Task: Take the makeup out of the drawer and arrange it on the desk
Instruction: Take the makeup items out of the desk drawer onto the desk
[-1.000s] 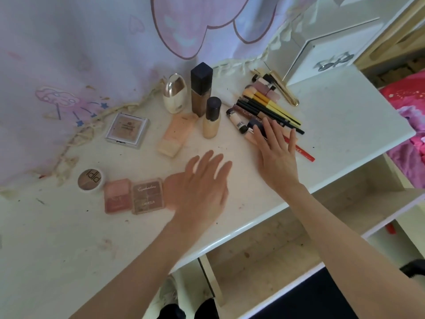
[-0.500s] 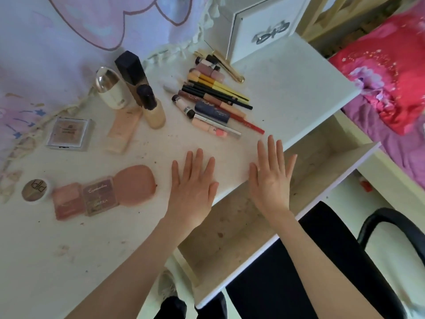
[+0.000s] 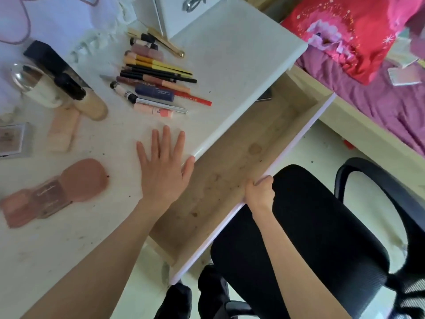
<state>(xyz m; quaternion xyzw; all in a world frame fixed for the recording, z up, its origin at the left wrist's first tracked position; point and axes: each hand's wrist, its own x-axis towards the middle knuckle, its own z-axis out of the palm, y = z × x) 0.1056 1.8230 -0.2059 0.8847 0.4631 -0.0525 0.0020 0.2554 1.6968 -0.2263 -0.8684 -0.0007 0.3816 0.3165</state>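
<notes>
You have bare white desk top (image 3: 230,54) right of the row of pencils and tubes (image 3: 156,84). Bottles (image 3: 76,93) and pink compacts (image 3: 57,192) crowd the left. The pulled-out wooden drawer (image 3: 230,162) lies between desk edge and black mesh chair (image 3: 322,238).

The left hand (image 3: 164,168) lies flat on the desk (image 3: 230,54) beside the makeup (image 3: 156,81); the right hand (image 3: 259,192) grips the open drawer (image 3: 230,171) front.

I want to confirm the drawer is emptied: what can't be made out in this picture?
- Back of the open wooden drawer, head view: hidden under the white desk top; a dark object there is unidentifiable.
- Square silver compact: cut off by the left edge.
- Print on the red pencil: too small.
</notes>
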